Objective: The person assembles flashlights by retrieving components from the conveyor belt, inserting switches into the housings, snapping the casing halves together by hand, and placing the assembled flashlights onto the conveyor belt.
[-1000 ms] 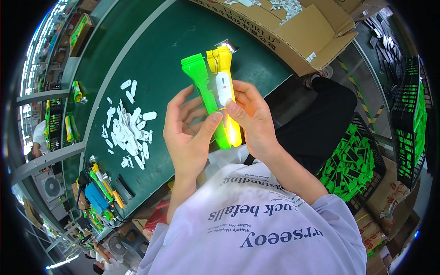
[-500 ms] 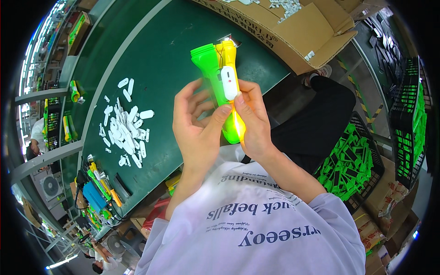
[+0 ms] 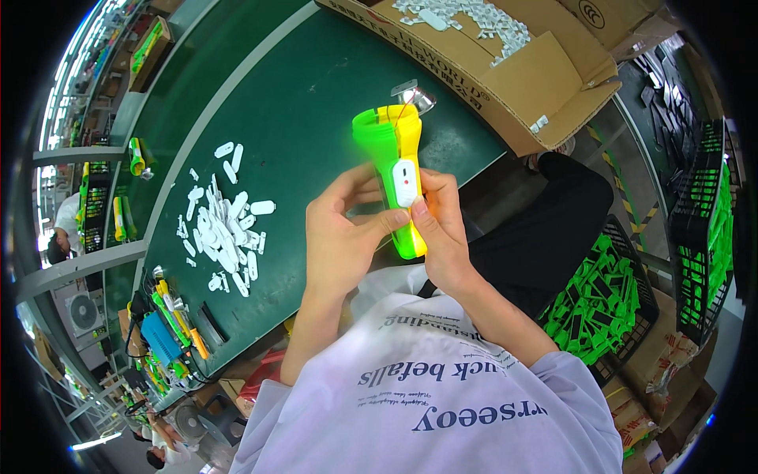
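Two hands, left (image 3: 341,237) and right (image 3: 444,229), clasp your flashlight (image 3: 392,170); uneven thumb pressure could likely misalign its green and yellow halves.

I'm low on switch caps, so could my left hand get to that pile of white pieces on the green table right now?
Probably not at once: the left hand is gripping the green-and-yellow flashlight; the pile of white pieces lies open on its side.

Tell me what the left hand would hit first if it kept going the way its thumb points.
The left hand has its thumb aimed rightward at the green and yellow plastic flashlight body, already touching near its white oval switch. So it would meet that at once; the right hand lies just behind.
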The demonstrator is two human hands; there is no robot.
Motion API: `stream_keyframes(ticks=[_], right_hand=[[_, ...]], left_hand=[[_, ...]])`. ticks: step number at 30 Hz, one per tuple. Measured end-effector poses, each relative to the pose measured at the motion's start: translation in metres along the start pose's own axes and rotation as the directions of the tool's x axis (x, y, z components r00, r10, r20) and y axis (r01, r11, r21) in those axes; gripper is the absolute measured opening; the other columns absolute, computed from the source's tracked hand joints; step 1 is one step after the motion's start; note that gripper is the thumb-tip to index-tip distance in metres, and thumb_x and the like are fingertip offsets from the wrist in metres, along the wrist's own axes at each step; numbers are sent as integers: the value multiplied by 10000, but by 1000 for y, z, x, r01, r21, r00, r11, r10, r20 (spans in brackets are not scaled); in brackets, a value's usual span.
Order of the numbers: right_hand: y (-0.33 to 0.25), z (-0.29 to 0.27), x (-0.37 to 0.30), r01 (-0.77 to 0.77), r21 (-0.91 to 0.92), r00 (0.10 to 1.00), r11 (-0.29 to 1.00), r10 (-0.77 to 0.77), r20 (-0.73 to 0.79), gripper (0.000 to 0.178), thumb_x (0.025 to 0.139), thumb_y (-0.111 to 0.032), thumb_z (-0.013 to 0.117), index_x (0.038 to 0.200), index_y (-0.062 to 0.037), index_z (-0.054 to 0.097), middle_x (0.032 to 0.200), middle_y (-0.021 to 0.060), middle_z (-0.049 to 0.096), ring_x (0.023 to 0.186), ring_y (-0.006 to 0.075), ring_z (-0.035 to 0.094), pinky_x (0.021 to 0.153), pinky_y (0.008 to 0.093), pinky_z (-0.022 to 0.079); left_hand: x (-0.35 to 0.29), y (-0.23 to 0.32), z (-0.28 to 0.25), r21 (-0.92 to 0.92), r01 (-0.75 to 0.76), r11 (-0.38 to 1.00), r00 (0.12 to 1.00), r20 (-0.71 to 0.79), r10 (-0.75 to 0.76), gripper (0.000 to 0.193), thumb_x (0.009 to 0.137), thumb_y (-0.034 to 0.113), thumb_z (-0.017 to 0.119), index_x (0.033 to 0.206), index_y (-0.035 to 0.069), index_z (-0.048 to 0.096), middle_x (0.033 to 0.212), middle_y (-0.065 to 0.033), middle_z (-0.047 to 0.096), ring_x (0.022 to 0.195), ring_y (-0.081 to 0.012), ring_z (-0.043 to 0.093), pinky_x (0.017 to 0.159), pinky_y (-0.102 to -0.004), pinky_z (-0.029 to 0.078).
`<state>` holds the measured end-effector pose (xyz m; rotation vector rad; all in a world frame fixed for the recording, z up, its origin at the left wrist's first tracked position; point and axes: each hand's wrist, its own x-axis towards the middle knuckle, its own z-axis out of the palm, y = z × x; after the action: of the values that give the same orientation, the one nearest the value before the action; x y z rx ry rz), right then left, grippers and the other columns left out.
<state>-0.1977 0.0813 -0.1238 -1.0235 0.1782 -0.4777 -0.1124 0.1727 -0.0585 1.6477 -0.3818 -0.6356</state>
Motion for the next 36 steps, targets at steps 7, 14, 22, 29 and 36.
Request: stream_keyframes(ticks=[7,14,22,29,36], right_hand=[[-30,-15,4,-226,-271,953,936,270,138,607,793,29,589,1356,0,363,1186,155,566,1102,203,561,924,343,449],[-27,3,6,-124,-690,992,714,81,-95,568,705,36,729,1169,-1,404,1005,191,648,926,279,672,784,370,523],[-15,17,5,-198,-434,980,879,167,-110,512,743,30,743,1159,-19,448,993,121,675,928,165,674,770,308,549],[-15,11,0,-241,-275,966,931,204,-156,491,723,119,655,1159,-47,503,896,19,590,782,87,576,676,246,505],[-13,5,0,-253,-245,963,936,218,-161,468,670,111,649,1084,-38,488,848,30,596,697,92,560,601,243,474]], left_hand=[[-1,-4,-8,-16,15,1000,999,-32,-15,501,703,-23,805,1125,-38,537,997,-110,655,931,-190,659,759,-305,582],[-9,-5,13,306,-94,947,980,-141,143,412,639,113,861,966,-3,640,864,-111,709,766,-179,696,714,-292,555],[-22,-12,8,514,-313,799,864,-195,464,316,637,127,868,819,10,637,747,-91,623,628,-209,610,545,-323,486],[-23,-24,15,561,-402,724,811,-149,566,309,636,136,869,786,21,624,730,-79,574,597,-212,567,497,-309,459],[-26,-19,4,538,-420,731,828,-103,551,202,727,124,807,844,24,677,780,-108,663,655,-263,616,614,-346,510]])
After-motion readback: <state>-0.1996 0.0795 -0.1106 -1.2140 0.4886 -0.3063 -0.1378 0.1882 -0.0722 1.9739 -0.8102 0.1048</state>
